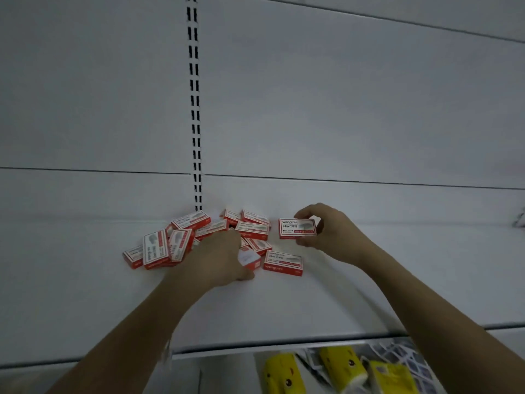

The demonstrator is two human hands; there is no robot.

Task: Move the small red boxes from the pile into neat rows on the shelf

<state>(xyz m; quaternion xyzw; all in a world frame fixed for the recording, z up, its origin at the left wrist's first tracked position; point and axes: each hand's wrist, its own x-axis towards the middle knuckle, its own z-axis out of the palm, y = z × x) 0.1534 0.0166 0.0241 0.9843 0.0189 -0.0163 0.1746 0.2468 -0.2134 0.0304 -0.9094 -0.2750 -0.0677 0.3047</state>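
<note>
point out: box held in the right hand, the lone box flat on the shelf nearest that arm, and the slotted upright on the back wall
held box [297, 228], head view, middle of its printed face
lone flat box [283, 263], head view, centre of its top face
slotted upright [195, 109], head view, between its two slot columns, midway up

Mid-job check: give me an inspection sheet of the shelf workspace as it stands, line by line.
Surface: white shelf, bare in front of the pile.
Job's things: pile of small red boxes jumbled at the back by the slotted upright; one box lies flat, apart, on the pile's right; no row seen yet.
Clutter: nothing seen on this shelf.
Hands: left hand reaches into the pile, its grip hidden; right hand pinches one held box, label toward the camera.
Cables: nothing seen.
Surroundings: white back panel; yellow packs on the level below.
</note>
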